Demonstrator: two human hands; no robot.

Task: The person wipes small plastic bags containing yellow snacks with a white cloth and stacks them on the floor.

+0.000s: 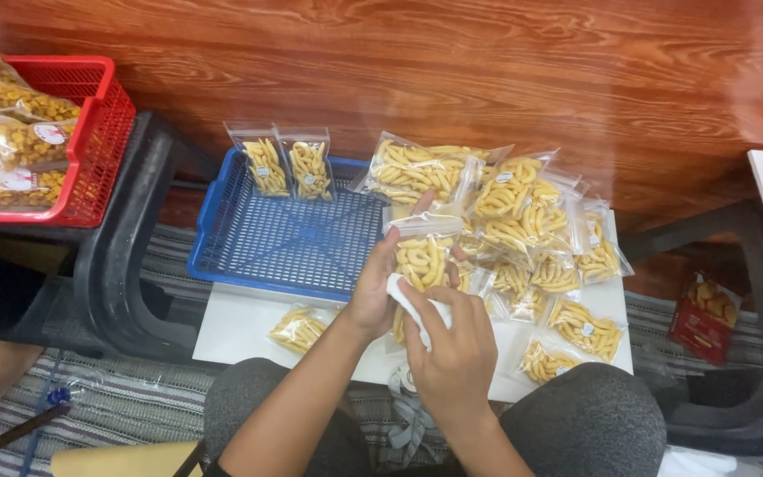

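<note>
The left hand (374,287) grips a clear plastic packet of yellow finger snacks (422,256); the right hand (454,349) presses a white cloth (412,303) against it, near the blue plastic basket tray (284,243).

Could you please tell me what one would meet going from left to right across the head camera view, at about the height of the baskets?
Red basket holding snack bags → blue basket with two upright snack bags → bag held in the left hand → heap of snack bags → red packet on the floor.
</note>
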